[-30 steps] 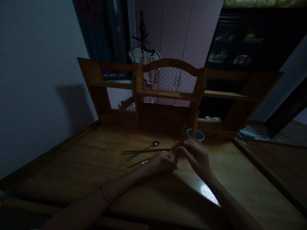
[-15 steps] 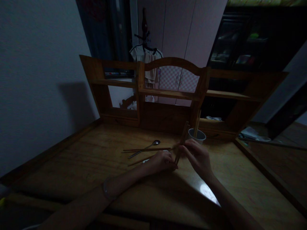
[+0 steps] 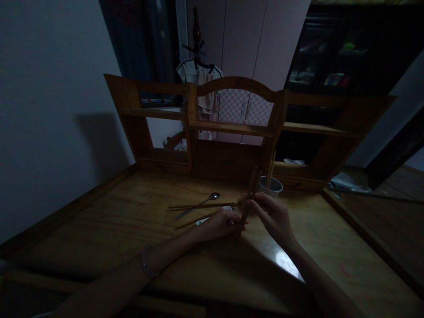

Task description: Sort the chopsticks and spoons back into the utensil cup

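Note:
A pair of wooden chopsticks (image 3: 252, 181) stands steeply tilted between my hands. My right hand (image 3: 273, 214) pinches them around the middle. Lower down, the fingers of my left hand (image 3: 221, 222) close around their bottom ends. Beside and beyond my left hand, more chopsticks (image 3: 188, 206) lie on the desk, crossing a metal spoon (image 3: 214, 195). A white utensil (image 3: 202, 221) shows partly from behind my left hand, which hides its middle. Behind my right hand is a light-coloured cup (image 3: 275, 192) with several chopsticks (image 3: 271, 168) leaning in it.
The wooden desk (image 3: 132, 207) has a shelf unit (image 3: 232, 128) along its back edge and a wall (image 3: 49, 132) on the left. Light reflects off the desktop near my right forearm. The room is dim.
The held chopsticks have shifted slightly, with their upper ends further apart. Both hands keep nearly the same place and grip. The whole view has moved a little.

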Demonstrator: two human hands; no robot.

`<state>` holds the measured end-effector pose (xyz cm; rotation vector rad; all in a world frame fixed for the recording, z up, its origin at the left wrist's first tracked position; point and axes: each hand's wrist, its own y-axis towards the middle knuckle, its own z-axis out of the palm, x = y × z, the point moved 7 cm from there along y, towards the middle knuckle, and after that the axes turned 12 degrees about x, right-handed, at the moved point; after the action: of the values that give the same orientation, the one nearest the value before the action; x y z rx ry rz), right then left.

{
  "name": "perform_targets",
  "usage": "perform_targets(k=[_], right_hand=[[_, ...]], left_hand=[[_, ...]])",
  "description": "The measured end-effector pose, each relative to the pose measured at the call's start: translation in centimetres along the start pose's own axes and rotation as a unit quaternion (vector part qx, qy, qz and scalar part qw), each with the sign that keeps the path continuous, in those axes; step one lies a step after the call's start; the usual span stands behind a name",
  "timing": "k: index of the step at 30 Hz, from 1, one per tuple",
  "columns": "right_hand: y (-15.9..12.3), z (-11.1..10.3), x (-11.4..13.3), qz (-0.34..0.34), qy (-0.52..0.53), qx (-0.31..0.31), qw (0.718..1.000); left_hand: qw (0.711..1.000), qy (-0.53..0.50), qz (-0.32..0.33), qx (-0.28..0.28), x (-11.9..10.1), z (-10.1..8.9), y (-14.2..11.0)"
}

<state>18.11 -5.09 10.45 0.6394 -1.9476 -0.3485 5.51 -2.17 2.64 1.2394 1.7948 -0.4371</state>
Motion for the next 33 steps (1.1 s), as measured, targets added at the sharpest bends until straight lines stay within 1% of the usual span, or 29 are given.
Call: perform_targets(k=[5, 10, 14, 18, 23, 26, 28, 30, 33], right_hand=[[0.3, 0.1, 0.7, -0.015, -0.003, 0.038, 0.999], [0.4, 0.0, 1.1, -0.032, -0.004, 0.041, 0.999], [0.5, 0.1, 1.2, -0.037, 0.004, 0.044, 0.998], [0.5, 0.2, 1.3, -0.034, 0.002, 0.052, 0.998], [0.4, 0.1, 1.3, -0.026, 0.004, 0.048, 0.999], [0.3, 0.1, 1.2, -0.021, 0.004, 0.048, 0.999], [0.2, 0.1, 1.0, -0.01, 0.025, 0.044, 0.999], [0.2, 0.2, 0.7, 0.002, 0.076, 0.044, 0.996], [0.2, 0.7, 0.6, 0.011, 0.15, 0.072, 0.986]], left_hand=[[0.999, 0.029, 0.015, -0.007, 0.2, -0.1, 0.1], [0.999, 0.03, 0.023, -0.01, 0.3, -0.1, 0.1], [1.0, 0.022, 0.008, -0.003, 0.3, -0.1, 0.1], [1.0, 0.015, -0.002, -0.004, 0.6, 0.1, 0.1], [1.0, 0.003, 0.008, -0.014, 0.8, 0.1, 0.1], [1.0, -0.003, 0.007, -0.005, 1.0, 0.2, 0.1], [1.0, -0.011, -0.005, 0.0, 1.2, 0.3, 0.1], [1.0, -0.018, -0.012, 0.007, 1.4, 0.5, 0.1], [0.999, -0.024, -0.009, 0.025, 1.4, 0.6, 0.2]])
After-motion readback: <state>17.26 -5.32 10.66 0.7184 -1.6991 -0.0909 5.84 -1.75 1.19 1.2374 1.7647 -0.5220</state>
